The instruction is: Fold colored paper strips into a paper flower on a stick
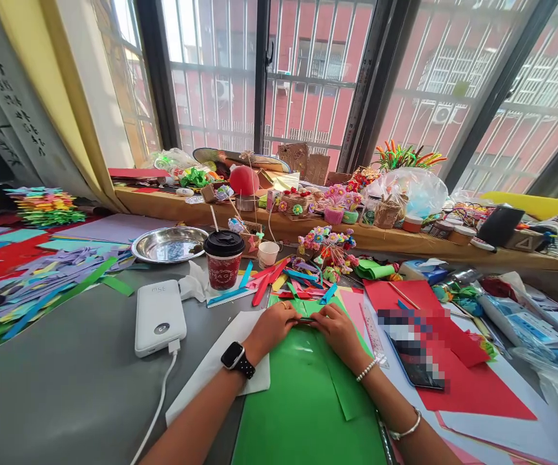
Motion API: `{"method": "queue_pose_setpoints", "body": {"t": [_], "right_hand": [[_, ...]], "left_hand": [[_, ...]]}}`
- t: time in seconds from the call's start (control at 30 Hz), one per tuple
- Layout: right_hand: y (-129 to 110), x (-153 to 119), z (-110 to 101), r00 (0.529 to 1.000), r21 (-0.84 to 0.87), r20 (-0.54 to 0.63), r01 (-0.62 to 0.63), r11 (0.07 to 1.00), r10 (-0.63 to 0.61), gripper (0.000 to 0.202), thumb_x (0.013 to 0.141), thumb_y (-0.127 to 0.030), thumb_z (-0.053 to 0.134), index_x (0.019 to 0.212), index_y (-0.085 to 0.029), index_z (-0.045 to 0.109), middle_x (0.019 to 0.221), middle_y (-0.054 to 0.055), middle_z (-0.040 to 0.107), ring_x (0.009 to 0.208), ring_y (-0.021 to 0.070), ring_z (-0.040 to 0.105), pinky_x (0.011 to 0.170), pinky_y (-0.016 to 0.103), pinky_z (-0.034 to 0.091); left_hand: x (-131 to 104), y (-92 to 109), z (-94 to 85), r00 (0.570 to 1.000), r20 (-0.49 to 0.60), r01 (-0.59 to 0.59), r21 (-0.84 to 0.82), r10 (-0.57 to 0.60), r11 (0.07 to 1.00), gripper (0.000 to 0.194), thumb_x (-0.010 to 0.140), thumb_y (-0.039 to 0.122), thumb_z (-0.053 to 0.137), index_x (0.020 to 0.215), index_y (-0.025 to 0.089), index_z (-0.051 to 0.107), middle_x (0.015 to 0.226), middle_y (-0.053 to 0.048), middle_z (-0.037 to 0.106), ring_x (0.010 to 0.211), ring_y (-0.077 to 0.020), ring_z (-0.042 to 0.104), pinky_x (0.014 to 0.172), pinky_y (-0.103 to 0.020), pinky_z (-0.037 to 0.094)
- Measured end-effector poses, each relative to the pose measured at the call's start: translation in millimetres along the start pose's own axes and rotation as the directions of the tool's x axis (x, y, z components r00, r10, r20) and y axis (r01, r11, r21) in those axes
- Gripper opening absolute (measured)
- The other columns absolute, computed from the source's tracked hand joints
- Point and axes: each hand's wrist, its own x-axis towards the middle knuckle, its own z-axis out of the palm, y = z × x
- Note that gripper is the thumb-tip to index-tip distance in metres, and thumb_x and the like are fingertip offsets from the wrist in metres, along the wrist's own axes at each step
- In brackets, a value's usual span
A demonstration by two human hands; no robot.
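My left hand (279,326) and my right hand (336,329) meet at the middle of the table, fingertips pinched on a small green paper piece (305,309) between them. Beneath lies a large green sheet (303,394), with a loose green strip (344,381) on its right part. Colored paper strips (272,278) in red, blue and yellow are scattered just beyond my hands. The fingertips partly hide how the small piece is folded. A clear ruler (372,326) sits right of my right hand.
Left of my hands are a white power bank (157,318) with a cable, a lidded cup (223,268), a metal plate (167,245) and heaped paper strips (61,268). To the right, a phone (417,361) rests on red paper (482,387). Crafts crowd the windowsill (186,210).
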Motion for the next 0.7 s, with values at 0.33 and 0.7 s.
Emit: {"method": "queue_pose_setpoints", "body": {"t": [0.33, 0.7], "right_hand": [[-1.8, 2.8, -3.5, 0.992, 0.149, 0.05, -0.119, 0.982, 0.112, 0.014, 0.073, -0.02, 0.056, 0.081, -0.017, 0.067, 0.068, 0.006, 0.057, 0.069, 0.0171, 0.049, 0.062, 0.028, 0.042], [-27.6, 8.3, -42.1, 0.801, 0.85, 0.494, -0.526, 0.005, 0.339, 0.022, 0.066, -0.034, 0.061, 0.076, -0.015, 0.065, 0.063, 0.001, 0.056, 0.059, 0.0105, 0.048, 0.062, 0.026, 0.039]], "left_hand": [[4.5, -0.1, -3.8, 1.0, 0.016, 0.026, -0.049, -0.025, 0.998, 0.019, 0.073, 0.014, 0.049, 0.081, 0.017, 0.065, 0.08, -0.007, 0.062, 0.078, -0.0176, 0.055, 0.072, -0.03, 0.042], [24.5, 24.3, -29.5, 0.976, 0.084, 0.163, -0.891, -0.199, 0.424, 0.063, 0.06, 0.053, 0.057, 0.107, 0.013, 0.048, 0.072, -0.003, 0.056, 0.068, -0.0138, 0.052, 0.061, -0.026, 0.041]]}}
